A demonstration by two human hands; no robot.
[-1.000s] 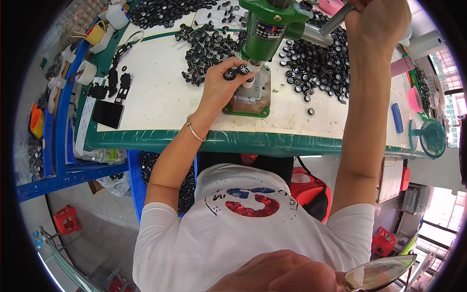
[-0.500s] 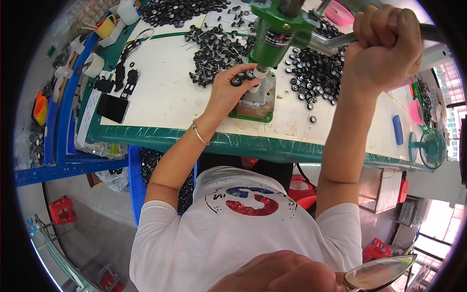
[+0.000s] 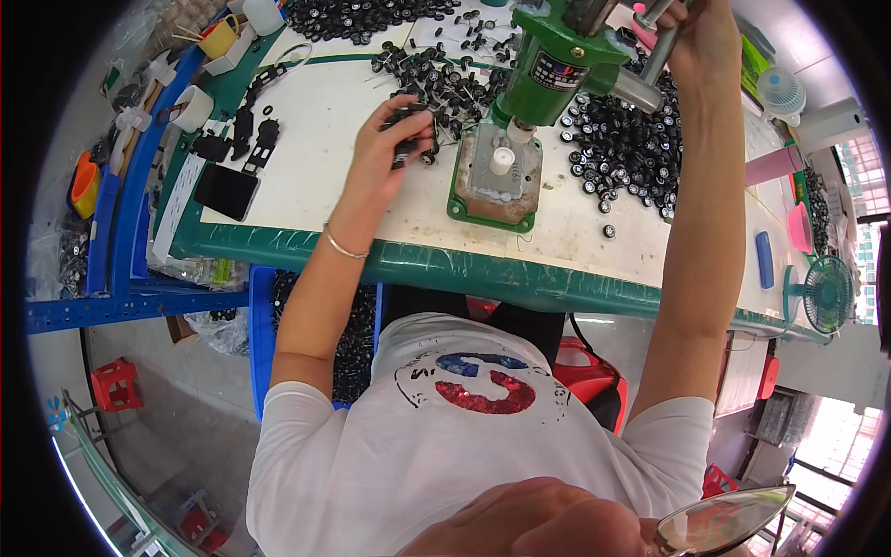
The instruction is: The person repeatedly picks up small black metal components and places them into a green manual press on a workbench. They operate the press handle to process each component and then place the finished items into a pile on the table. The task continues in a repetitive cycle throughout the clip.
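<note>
A green hand press [image 3: 549, 70] stands on the worktable, with a round white fixture [image 3: 502, 161] on its base plate and the ram above it. My left hand [image 3: 380, 148] is off to the left of the press, beside the heap of wheels on axles [image 3: 444, 88]. Its fingers are closed around small black wheels [image 3: 406, 130], partly hidden by the fingers. At the upper right my right hand [image 3: 698, 46] has its fingers wrapped round the press's metal lever [image 3: 661, 51], close to the picture's top edge.
Loose black wheels [image 3: 631, 148] lie right of the press. A dark phone [image 3: 226, 191] and black plastic parts [image 3: 264, 139] are on the left. A blue bin [image 3: 263, 348] holding black parts stands below the table's green edge [image 3: 418, 265]. A green fan [image 3: 826, 292] is far right.
My left hand has moved left from under the ram, carrying wheels with it. My right hand and the lever have swung up and away, and the white fixture is now uncovered.
</note>
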